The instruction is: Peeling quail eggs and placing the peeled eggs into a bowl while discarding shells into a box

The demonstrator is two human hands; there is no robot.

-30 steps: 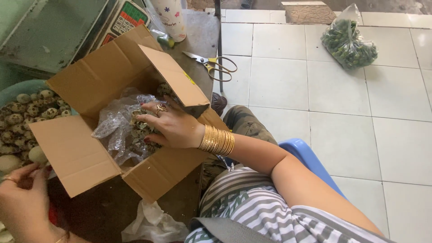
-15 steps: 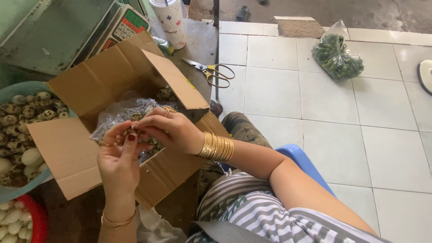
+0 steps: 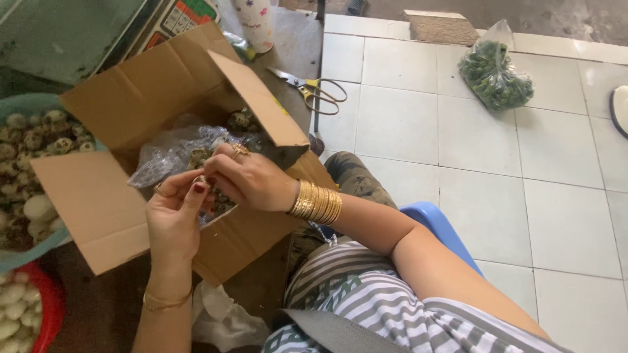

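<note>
egg: one small speckled egg, pinched between both hands just above the open box, so bits likely drop inside
left hand: fingers curled round the egg from below
right hand: fingertips closed on it from the top
box: cardboard, flaps out, clear bag of eggs inside
bowl: more speckled eggs, just left
scissors: on the floor, well apart

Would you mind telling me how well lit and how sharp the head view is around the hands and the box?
In the head view, soft daylight brightens the white floor tiles without harsh glare; the cardboard box casts shade over its inside, so the clear plastic bag there shows only dull glints; the left hand and right hand look slightly soft, the scissors sharper.
</note>
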